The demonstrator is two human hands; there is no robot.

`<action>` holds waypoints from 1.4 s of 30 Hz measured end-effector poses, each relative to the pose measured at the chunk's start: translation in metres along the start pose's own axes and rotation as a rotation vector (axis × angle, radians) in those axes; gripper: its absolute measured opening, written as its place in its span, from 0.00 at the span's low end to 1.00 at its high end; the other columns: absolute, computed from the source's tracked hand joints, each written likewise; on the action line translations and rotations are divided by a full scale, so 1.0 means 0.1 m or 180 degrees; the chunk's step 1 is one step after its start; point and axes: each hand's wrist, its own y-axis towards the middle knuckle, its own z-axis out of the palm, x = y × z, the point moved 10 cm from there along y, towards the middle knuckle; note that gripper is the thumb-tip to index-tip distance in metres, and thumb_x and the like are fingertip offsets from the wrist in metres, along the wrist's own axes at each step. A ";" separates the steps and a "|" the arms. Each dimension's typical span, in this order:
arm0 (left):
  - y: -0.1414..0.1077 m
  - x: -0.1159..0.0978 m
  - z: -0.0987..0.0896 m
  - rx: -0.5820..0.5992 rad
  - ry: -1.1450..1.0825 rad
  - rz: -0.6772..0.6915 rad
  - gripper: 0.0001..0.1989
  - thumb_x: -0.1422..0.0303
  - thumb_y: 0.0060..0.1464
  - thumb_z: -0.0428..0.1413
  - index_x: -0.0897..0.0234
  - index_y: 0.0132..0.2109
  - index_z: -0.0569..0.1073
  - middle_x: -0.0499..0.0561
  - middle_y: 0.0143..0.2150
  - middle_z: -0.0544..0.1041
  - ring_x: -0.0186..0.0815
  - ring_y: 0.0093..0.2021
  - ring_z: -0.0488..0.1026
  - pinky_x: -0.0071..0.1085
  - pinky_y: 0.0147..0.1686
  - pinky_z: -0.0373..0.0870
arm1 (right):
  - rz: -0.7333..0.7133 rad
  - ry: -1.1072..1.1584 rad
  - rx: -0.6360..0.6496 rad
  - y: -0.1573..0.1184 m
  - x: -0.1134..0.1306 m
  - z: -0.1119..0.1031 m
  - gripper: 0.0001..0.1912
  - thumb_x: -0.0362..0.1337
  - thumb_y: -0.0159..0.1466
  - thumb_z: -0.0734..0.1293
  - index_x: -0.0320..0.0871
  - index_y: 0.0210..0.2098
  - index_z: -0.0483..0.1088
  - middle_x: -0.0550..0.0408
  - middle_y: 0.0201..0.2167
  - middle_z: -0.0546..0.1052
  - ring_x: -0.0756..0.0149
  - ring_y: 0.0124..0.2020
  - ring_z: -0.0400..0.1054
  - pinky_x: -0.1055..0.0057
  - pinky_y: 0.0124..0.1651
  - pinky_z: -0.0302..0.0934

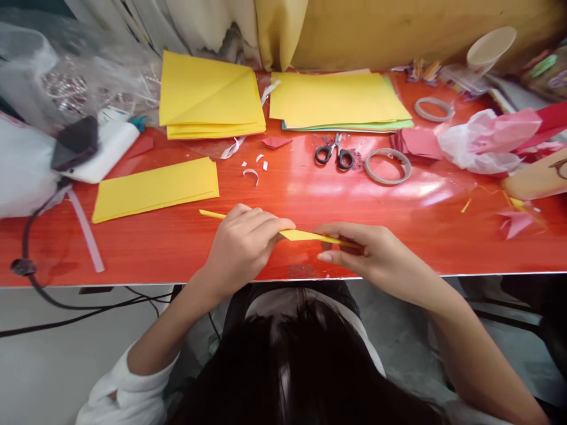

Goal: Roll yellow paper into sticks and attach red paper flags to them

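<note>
Between my two hands, near the front edge of the red table [283, 265], is a narrow folded strip of yellow paper [303, 235]. My left hand [245, 245] is closed over its middle, and one thin end pokes out on the left. My right hand [370, 251] pinches the other end between thumb and fingers. Folded yellow paper [155, 189] lies to the left of my left hand. Beyond my hands rest black-handled scissors [335, 153] and a roll of tape [388, 166]. Small white paper scraps [251, 175] are scattered nearby.
Two stacks of paper, a yellow one [208, 97] and a yellow-topped one [336, 100], lie at the back. Another tape roll [434, 109], red paper pieces [416, 143], pink-and-white tissue [491, 139] and a paper cup [491, 50] occupy the right. A black cable [33, 283] hangs at left.
</note>
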 end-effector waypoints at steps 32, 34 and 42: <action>-0.11 0.51 0.36 0.1157 -0.1258 -0.1657 0.09 0.65 0.54 0.54 0.63 0.29 0.72 0.42 0.21 0.70 0.26 0.21 0.64 0.22 0.22 0.56 | -0.0997 -0.2135 -0.0865 0.06 0.17 0.00 0.14 0.36 0.67 0.55 0.39 0.35 0.70 0.52 0.28 0.72 0.69 0.27 0.65 0.74 0.28 0.52; -0.13 0.52 0.38 0.1241 -0.1301 -0.1717 0.08 0.67 0.54 0.54 0.63 0.29 0.73 0.42 0.22 0.71 0.25 0.22 0.64 0.21 0.22 0.56 | -0.1137 -0.2055 -0.0846 0.03 0.19 0.03 0.14 0.37 0.67 0.55 0.39 0.38 0.70 0.53 0.29 0.73 0.70 0.28 0.65 0.74 0.29 0.54; -0.13 0.44 0.40 0.1162 -0.1426 -0.1443 0.06 0.66 0.55 0.54 0.61 0.38 0.75 0.43 0.32 0.78 0.27 0.29 0.71 0.21 0.27 0.60 | -0.0668 -0.1817 -0.0684 0.03 0.07 0.00 0.12 0.34 0.66 0.56 0.41 0.34 0.70 0.56 0.26 0.74 0.72 0.24 0.65 0.75 0.24 0.48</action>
